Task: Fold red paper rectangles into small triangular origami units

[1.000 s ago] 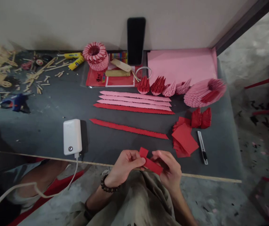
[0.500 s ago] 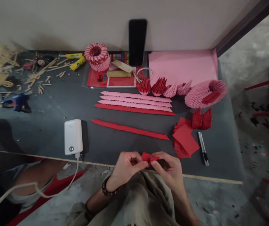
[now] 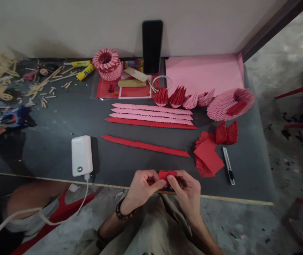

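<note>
Paper pinched shut between left hand and right hand at the table's near edge; crease firmly, corners aligned.

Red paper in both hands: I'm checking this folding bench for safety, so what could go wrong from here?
The left hand and right hand pinch the red paper off the table's edge; if it slips, it may drop to the floor. The knife lies beside the paper stack, so a reach there might brush it. The cable hangs near the left arm and could snag.
</note>
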Demonstrator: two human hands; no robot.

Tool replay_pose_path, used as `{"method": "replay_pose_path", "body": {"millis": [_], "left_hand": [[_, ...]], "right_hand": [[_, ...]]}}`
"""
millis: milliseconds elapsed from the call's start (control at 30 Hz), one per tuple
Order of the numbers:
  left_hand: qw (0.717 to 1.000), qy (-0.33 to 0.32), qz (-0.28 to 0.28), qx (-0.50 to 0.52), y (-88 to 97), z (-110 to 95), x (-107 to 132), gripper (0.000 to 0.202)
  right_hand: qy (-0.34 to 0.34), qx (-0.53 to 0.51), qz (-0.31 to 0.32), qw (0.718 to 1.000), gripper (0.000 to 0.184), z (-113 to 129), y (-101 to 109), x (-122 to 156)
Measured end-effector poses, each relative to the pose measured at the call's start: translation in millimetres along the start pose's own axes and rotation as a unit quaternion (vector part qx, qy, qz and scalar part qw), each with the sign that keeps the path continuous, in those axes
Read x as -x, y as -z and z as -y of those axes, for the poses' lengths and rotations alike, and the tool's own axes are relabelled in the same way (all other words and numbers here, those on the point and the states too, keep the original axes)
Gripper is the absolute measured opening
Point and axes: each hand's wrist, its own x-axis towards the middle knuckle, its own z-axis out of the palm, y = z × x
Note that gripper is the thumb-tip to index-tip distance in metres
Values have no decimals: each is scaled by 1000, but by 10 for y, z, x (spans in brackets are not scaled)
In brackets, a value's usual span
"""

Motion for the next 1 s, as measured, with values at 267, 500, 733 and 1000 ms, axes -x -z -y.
{"method": "replay_pose_path", "body": {"millis": [267,500,733,1000], "left_hand": [[993,-64,-41,-86,-77,-72,45,23],[923,-142,-155,-321,-184,40,51,11],[912,-205,-172,-310,-274,175,101,18],[913,-251,-151,-283,-214,176,106,38]], "right_hand": [[-21,-30,-24,999,27,-5,-48,15],[-1,-5,-73,997,22,-85,-157,63],[94,15,-124,988,7,-140,-243,91],[261,48,-36,963,19,-88,-85,18]]}}
